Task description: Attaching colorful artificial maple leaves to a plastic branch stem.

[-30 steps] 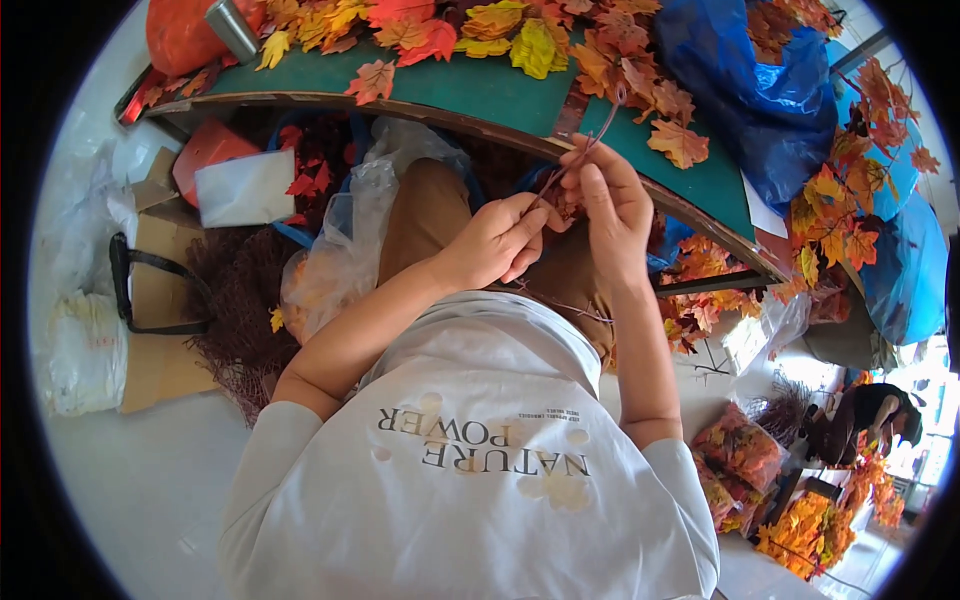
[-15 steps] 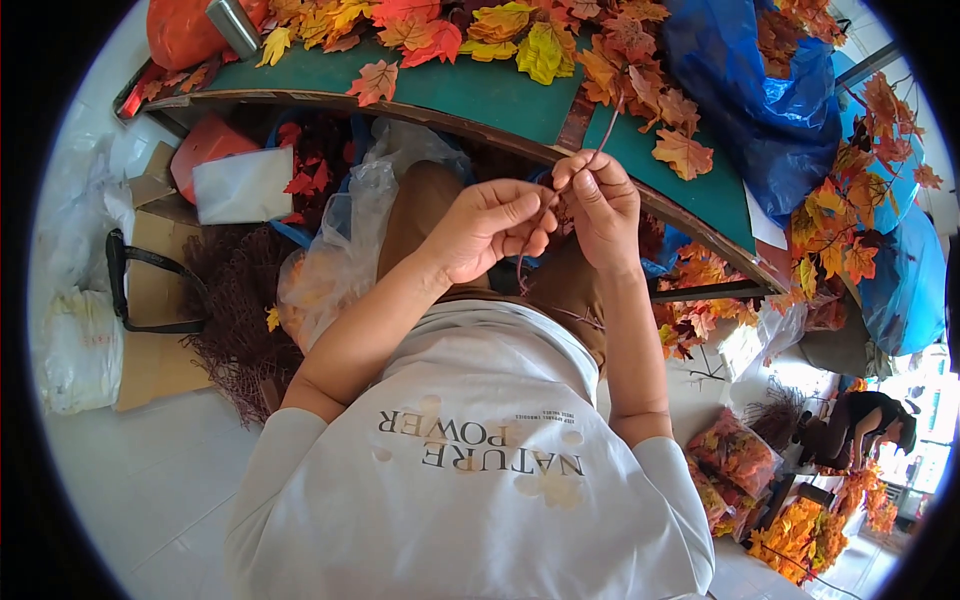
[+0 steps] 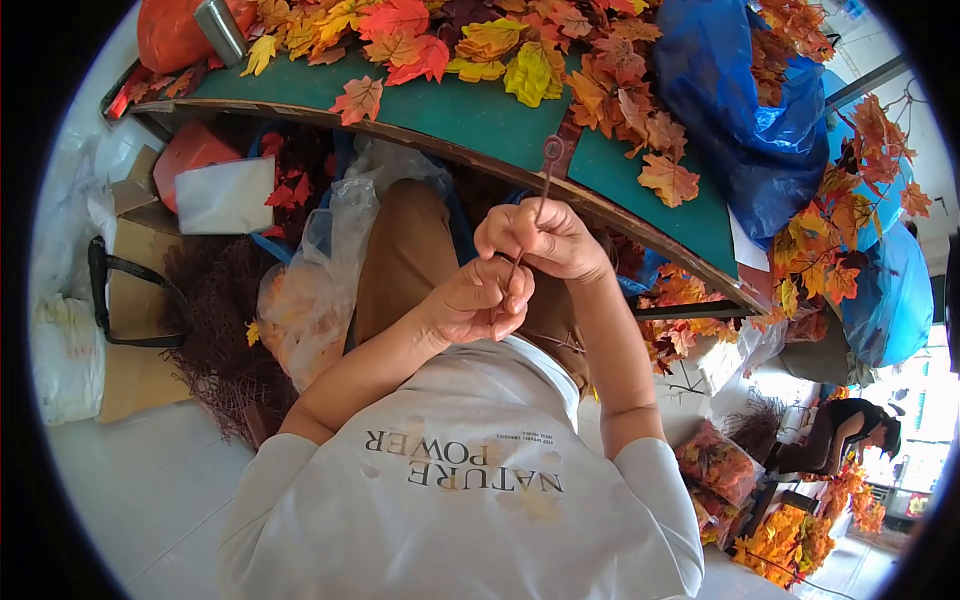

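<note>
Pinching the thin brown stem between our left hand and right hand, both clenched on it above our lap by the green table, we'd keep it taut, judging by its looped tip.

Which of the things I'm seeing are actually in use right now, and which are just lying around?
In use:
- thin brown stem, pinched between both hands
- left hand
- right hand

Lying about:
- loose autumn leaves on the green table
- blue plastic bag
- clear bag of leaves
- metal cup
</note>
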Available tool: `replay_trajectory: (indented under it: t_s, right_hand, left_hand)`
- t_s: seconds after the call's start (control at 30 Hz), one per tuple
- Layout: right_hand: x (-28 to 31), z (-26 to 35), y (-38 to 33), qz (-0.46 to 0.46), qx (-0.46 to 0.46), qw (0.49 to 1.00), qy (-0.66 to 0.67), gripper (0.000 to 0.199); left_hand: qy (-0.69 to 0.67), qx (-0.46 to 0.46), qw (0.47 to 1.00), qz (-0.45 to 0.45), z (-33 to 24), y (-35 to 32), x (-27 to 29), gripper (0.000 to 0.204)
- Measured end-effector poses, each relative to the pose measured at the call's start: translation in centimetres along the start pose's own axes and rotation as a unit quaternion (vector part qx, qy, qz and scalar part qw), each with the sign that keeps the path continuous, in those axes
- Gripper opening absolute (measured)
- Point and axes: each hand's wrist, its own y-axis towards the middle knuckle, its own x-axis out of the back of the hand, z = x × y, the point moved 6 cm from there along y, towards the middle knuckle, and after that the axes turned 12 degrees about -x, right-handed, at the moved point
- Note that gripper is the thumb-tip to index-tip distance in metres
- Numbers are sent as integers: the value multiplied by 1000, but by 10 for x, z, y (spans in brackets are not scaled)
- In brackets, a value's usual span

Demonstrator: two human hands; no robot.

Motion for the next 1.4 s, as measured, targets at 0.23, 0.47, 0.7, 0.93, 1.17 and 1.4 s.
replay_trajectory:
  t_s: [0.23, 0.47, 0.7, 0.93, 1.17, 1.4]
  right_hand:
    - [61, 70, -14, -334, -149, 853, -373, 18]
    - [125, 166, -52, -543, 39, 444, -712, 13]
    - [156, 165, -2, -353, 85, 500, -786, 17]
    - [197, 149, -2, -252, -166, 613, -730, 23]
    - [259, 189, 10, -577, -112, 431, -685, 22]
    - [305, 177, 25, -550, -224, 473, -651, 27]
  left_hand:
    - [189, -137, 964, -127, -73, 25, 21, 11]
    - [869, -411, 253, -109, -170, 63, -25, 17]
    - [404, -257, 817, -322, -163, 92, 48, 11]
    - [347, -195, 855, -333, -147, 112, 72, 14]
    - [314, -149, 891, -290, -128, 140, 83, 14]
    - [270, -170, 902, -291, -129, 136, 101, 12]
